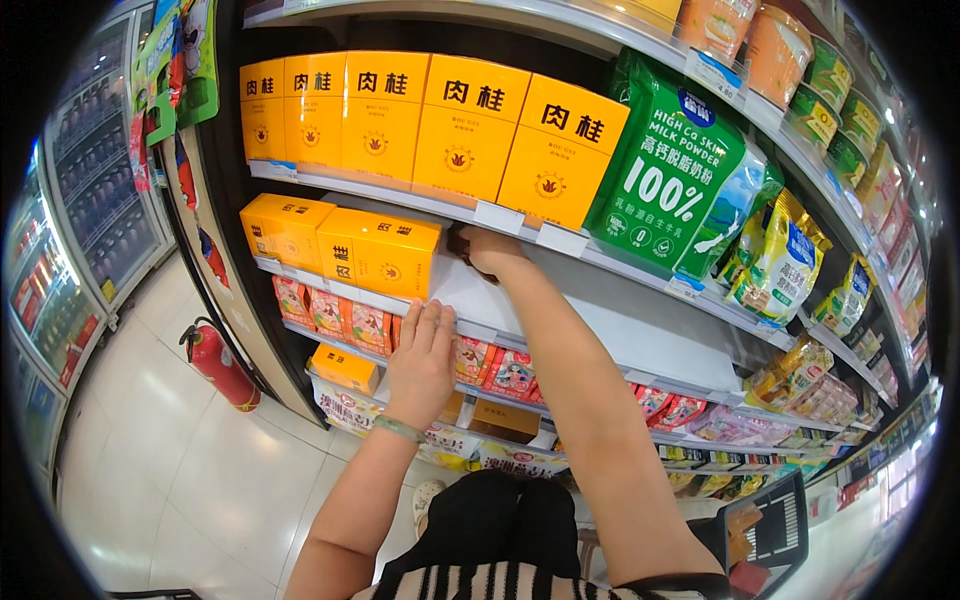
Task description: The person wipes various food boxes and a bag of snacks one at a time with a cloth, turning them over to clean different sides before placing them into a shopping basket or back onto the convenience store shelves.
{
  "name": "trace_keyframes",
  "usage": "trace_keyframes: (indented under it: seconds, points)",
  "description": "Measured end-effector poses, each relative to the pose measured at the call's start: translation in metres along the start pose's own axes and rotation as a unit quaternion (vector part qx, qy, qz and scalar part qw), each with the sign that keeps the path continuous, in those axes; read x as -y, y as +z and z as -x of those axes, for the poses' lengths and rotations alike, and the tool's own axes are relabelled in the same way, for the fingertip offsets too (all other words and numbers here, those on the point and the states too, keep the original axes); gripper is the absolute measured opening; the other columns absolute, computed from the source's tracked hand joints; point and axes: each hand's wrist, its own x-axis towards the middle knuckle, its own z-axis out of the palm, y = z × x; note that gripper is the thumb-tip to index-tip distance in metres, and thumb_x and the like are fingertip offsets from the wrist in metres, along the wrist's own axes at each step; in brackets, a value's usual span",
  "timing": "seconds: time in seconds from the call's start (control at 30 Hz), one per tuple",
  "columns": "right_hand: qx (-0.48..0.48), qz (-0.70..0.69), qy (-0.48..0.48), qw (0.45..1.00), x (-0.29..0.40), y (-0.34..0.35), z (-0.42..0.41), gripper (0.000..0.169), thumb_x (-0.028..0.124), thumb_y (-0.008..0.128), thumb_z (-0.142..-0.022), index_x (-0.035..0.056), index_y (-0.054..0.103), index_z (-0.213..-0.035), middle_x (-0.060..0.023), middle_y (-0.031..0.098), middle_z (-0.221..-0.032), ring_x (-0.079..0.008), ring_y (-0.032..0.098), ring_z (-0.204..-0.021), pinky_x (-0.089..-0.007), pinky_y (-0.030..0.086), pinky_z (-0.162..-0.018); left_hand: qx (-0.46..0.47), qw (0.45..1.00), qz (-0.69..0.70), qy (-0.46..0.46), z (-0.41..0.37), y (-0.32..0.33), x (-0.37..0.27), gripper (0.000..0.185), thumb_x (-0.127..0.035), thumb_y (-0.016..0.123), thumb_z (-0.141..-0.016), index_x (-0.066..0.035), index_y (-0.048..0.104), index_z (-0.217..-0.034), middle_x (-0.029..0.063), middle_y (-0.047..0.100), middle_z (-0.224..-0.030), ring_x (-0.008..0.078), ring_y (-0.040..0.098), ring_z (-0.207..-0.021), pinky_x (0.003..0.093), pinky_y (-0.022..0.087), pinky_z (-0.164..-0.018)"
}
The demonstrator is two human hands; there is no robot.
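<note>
My left hand (424,364) lies flat with its fingers extended against the front edge of a shelf, fingertips at the bottom of a yellow carton (382,255). It grips nothing. On that wrist sits a green bangle (400,429). My right hand (491,251) reaches deep into the same shelf (600,300), right of the carton and beneath the shelf above. Something dark brown (456,241) shows at its fingers, which are mostly hidden, so I cannot tell whether they hold it. Another yellow carton (285,229) stands at the shelf's left end.
Several upright yellow cartons (469,124) and a green milk powder bag (667,165) fill the shelf above. Red-and-pink packets (367,326) line the one below. A fire extinguisher (217,364) stands on the floor at left. A black basket (784,517) is at lower right.
</note>
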Motion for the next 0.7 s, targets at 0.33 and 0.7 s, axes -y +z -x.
trace_keyframes:
  seconds: [0.33, 0.7]
  points:
    - [0.196, -0.171, -0.08, 0.962, 0.028, -0.054, 0.047, 0.042, 0.008, 0.064, -0.089, 0.0148, 0.066, -0.131, -0.0149, 0.071, -0.119, -0.0336, 0.068, -0.101, -0.0391, 0.053, -0.089, 0.001, 1.0, 0.002, -0.001, 0.004, 0.001, 0.002, 0.048, -0.001, 0.069, -0.083, -0.001, 0.059, -0.13, 0.0174, 0.057, -0.133, 0.0404, 0.05, -0.13, 0.0457, 0.048, -0.104]
    - [0.165, -0.088, -0.116, 0.975, -0.018, -0.103, 0.139, 0.046, 0.011, 0.079, -0.078, 0.0172, 0.072, -0.123, -0.0082, 0.066, -0.133, -0.0342, 0.061, -0.121, -0.0396, 0.049, -0.102, 0.017, 1.0, -0.017, 0.008, 0.002, -0.005, 0.0, 0.053, 0.001, 0.069, -0.082, -0.002, 0.054, -0.133, 0.0174, 0.055, -0.134, 0.039, 0.048, -0.131, 0.0455, 0.044, -0.108]
